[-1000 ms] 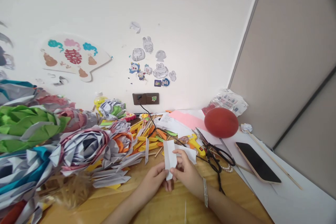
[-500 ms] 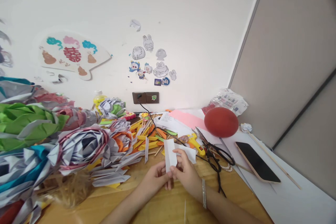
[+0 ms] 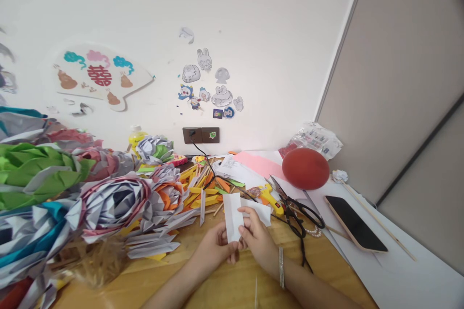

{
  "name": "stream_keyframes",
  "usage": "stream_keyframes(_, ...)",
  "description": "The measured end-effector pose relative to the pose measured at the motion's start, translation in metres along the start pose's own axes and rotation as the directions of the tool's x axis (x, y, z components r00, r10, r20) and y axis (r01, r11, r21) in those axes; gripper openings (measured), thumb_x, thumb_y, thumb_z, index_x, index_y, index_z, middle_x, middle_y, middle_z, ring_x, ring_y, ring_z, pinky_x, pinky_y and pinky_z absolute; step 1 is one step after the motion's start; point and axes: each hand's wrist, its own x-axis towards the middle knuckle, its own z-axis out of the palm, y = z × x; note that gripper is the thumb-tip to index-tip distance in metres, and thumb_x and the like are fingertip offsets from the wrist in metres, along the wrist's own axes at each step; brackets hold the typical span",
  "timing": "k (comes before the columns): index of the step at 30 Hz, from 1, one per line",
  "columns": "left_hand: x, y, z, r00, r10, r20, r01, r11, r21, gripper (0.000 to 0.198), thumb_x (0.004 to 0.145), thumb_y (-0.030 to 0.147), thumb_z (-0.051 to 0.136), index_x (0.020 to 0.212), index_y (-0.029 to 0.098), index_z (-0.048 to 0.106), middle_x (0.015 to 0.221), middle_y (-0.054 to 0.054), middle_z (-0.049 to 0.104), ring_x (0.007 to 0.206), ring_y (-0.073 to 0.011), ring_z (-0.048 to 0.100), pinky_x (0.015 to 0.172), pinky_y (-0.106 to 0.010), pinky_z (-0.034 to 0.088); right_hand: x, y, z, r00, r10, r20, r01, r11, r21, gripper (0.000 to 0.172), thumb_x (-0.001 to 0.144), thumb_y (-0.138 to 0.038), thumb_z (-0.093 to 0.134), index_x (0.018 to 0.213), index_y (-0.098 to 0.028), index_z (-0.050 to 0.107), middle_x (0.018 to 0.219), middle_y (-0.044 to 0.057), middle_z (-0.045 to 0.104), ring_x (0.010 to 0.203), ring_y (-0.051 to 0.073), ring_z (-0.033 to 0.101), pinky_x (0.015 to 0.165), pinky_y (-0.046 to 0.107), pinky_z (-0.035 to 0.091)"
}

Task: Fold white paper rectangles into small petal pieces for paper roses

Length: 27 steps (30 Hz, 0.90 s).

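Observation:
A small white paper strip (image 3: 233,215), creased along its length, stands upright between my two hands. My left hand (image 3: 216,247) pinches its lower left edge, thumb in front. My right hand (image 3: 254,236) holds it from the right, with the index finger across its face and the thumb near its lower right edge. Another white paper piece (image 3: 259,210) lies on the wooden table (image 3: 224,285) behind my right hand. A yellow glue gun (image 3: 270,198) and black scissors (image 3: 297,212) lie to the right of my right hand.
Folded paper flowers (image 3: 112,203) crowd the left side. Yellow and orange folded strips (image 3: 197,193) lie behind my hands, crossed by a black cable (image 3: 208,161). At the right are a red balloon (image 3: 305,169), a phone (image 3: 355,223) and a wooden stick (image 3: 384,224).
The paper strip has shifted slightly left and tilts a little more. My right thumb has moved up along its right side.

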Motion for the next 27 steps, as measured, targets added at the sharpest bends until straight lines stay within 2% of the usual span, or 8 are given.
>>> stream_keyframes(6,0.004,-0.004,0.001,0.999,0.004,-0.050,-0.004,1.000,-0.010,0.026,0.056,0.024,0.064,0.076,0.015,0.050,0.056,0.004,0.058,0.038,-0.0078,0.049,0.040,-0.020,0.035,0.001,-0.002,-0.003,0.998,-0.033,-0.050,0.031,0.999,-0.032,0.029,0.084,-0.035,0.039,0.109,-0.020,0.035,0.057,-0.007,0.041,0.049,0.012,0.047,0.048,0.024,0.037)
stream_keyframes(11,0.008,-0.016,-0.005,0.973,0.090,-0.213,-0.088,0.996,0.018,0.016,0.061,0.028,0.057,0.065,0.018,0.045,0.043,0.008,0.049,0.034,-0.0063,0.041,0.038,-0.018,0.030,0.002,-0.003,-0.010,0.967,-0.159,-0.200,0.114,0.969,-0.218,0.027,0.081,-0.025,0.044,0.107,-0.019,0.039,0.069,-0.002,0.045,0.065,0.014,0.048,0.063,0.027,0.041)
stream_keyframes(14,0.008,-0.018,-0.009,0.963,0.098,-0.251,-0.080,0.993,0.081,0.015,0.062,0.029,0.057,0.063,0.016,0.049,0.042,0.008,0.047,0.035,-0.0066,0.040,0.039,-0.018,0.029,0.003,-0.008,-0.013,0.935,-0.191,-0.299,0.134,0.971,-0.199,0.030,0.079,-0.028,0.046,0.107,-0.020,0.039,0.082,0.002,0.048,0.077,0.017,0.050,0.068,0.029,0.043)
stream_keyframes(17,0.007,-0.016,-0.011,0.961,0.064,-0.268,-0.040,0.995,0.096,0.018,0.060,0.030,0.061,0.064,0.015,0.053,0.041,0.008,0.047,0.035,-0.0069,0.041,0.040,-0.019,0.029,0.002,-0.015,-0.018,0.907,-0.218,-0.362,0.163,0.971,-0.176,0.027,0.083,-0.035,0.040,0.106,-0.021,0.040,0.084,0.003,0.050,0.086,0.019,0.050,0.081,0.033,0.041)
stream_keyframes(19,0.007,-0.015,-0.011,0.963,0.049,-0.267,-0.026,0.996,0.087,0.023,0.058,0.034,0.065,0.065,0.015,0.054,0.041,0.008,0.048,0.036,-0.0068,0.041,0.040,-0.019,0.029,0.002,-0.019,-0.021,0.911,-0.200,-0.362,0.150,0.976,-0.160,0.027,0.088,-0.040,0.031,0.100,-0.022,0.046,0.091,0.006,0.052,0.097,0.020,0.048,0.084,0.034,0.039)
stream_keyframes(23,0.009,-0.013,-0.011,0.972,0.056,-0.229,-0.051,0.998,0.028,0.039,0.055,0.051,0.066,0.062,0.015,0.052,0.043,0.007,0.050,0.034,-0.0061,0.041,0.039,-0.019,0.030,0.004,-0.023,-0.030,0.931,-0.195,-0.307,0.163,0.978,-0.128,0.040,0.089,-0.046,0.024,0.085,-0.022,0.054,0.117,0.008,0.045,0.111,0.022,0.041,0.077,0.032,0.044)
stream_keyframes(25,0.010,-0.013,-0.012,0.974,0.062,-0.219,-0.061,0.998,0.013,0.045,0.054,0.058,0.064,0.060,0.016,0.049,0.044,0.006,0.052,0.033,-0.0059,0.041,0.038,-0.019,0.031,0.006,-0.023,-0.034,0.937,-0.205,-0.284,0.167,0.975,-0.149,0.033,0.087,-0.046,0.034,0.088,-0.021,0.056,0.112,0.009,0.049,0.107,0.022,0.045,0.079,0.033,0.044)
stream_keyframes(27,0.011,-0.014,-0.014,0.972,0.064,-0.226,-0.064,0.998,0.005,0.048,0.054,0.062,0.062,0.060,0.017,0.047,0.042,0.006,0.051,0.033,-0.0063,0.042,0.038,-0.019,0.031,0.008,-0.023,-0.034,0.946,-0.192,-0.261,0.143,0.970,-0.195,0.025,0.081,-0.040,0.047,0.091,-0.019,0.056,0.096,0.008,0.056,0.096,0.022,0.051,0.079,0.034,0.043)
